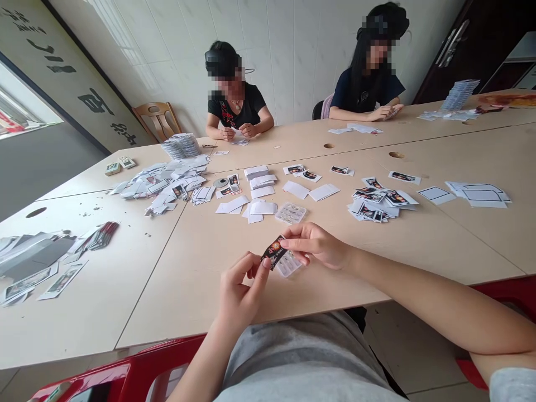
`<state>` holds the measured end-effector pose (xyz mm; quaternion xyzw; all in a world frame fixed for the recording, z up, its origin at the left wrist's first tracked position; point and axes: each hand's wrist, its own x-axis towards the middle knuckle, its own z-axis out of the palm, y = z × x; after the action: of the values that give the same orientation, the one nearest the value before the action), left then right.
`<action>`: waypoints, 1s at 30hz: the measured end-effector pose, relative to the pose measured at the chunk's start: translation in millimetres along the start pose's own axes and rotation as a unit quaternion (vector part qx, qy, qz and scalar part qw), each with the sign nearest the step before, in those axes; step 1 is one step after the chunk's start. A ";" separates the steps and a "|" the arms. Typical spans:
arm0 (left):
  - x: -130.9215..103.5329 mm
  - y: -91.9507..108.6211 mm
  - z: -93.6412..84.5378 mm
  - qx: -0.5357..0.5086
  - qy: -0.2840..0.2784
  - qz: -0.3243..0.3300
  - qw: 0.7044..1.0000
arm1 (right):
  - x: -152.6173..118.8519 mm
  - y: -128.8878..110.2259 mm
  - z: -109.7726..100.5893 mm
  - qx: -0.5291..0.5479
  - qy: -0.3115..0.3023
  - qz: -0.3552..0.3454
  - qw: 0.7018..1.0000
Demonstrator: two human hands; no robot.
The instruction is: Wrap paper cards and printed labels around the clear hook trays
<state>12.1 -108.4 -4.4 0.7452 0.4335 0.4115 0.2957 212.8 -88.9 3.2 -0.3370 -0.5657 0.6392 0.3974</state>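
Observation:
Between both hands, above the near table edge, I hold a small black printed card (273, 253) with an orange burst on it. My left hand (243, 285) pinches its lower left end between thumb and fingers. At the upper right end, the fingers of my right hand (316, 244) are closed on the card. Just beneath lies a clear plastic case (290, 264) with small compartments, partly covered by the card and my right hand. A second clear case (291, 213) rests a little farther off, beside stacked white slips (263, 209).
Printed cards (379, 202) lie heaped to the right, near white black-bordered slips (481, 194). A large paper pile (163, 181) spreads at the left, with a tape roll (220, 182) nearby. Two people (237, 106) (364, 84) sit across the table (201, 279), handling papers.

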 end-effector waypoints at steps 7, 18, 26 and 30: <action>-0.5 1.6 -0.8 0.003 -0.014 -0.028 1.000 | -3.4 3.9 -0.9 -0.278 0.122 -0.097 0.948; 1.4 -2.8 1.4 0.047 -0.078 -0.024 0.996 | -8.4 -8.0 -8.0 -0.248 0.109 -0.031 0.962; 3.4 -2.3 11.6 0.223 -0.027 0.020 0.974 | -8.4 -6.5 -10.7 -0.317 0.171 -0.028 0.933; 2.2 -4.8 20.3 0.310 -0.035 0.005 0.950 | -6.4 -4.7 -15.0 -0.325 0.233 -0.063 0.914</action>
<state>28.5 -106.0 -17.3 0.8162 0.5257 0.2312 0.0631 229.6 -87.6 5.7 -0.5505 -0.6537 0.2971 0.4259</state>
